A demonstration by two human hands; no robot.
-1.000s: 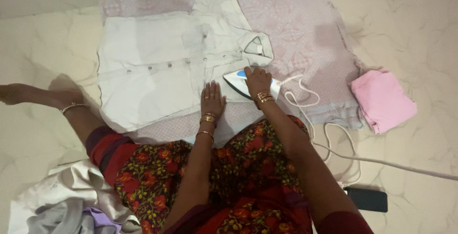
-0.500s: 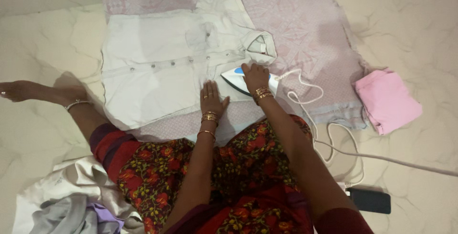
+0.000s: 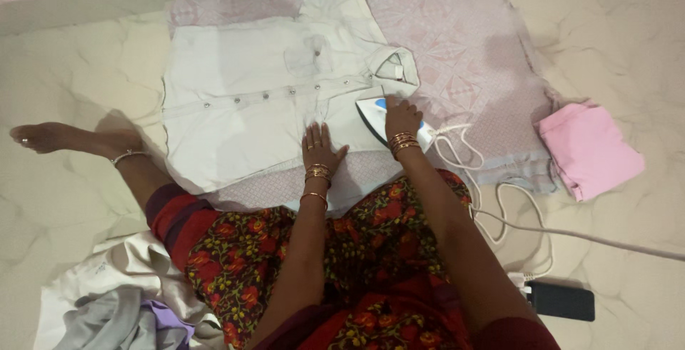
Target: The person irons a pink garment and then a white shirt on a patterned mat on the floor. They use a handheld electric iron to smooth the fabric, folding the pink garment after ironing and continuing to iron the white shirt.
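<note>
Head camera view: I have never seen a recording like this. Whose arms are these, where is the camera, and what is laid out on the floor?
The one picture comes from a camera worn on a person's head, looking down at their own lap and arms. They sit on a pale marble-patterned floor. The right hand grips a white and blue iron that rests on a pale buttoned shirt. The left hand lies flat on the shirt's lower edge, fingers spread. The shirt lies on a pinkish patterned cloth. The iron's white cord loops off to the right. Also there: a folded pink garment, a dark phone and a heap of clothes at bottom left.
</note>
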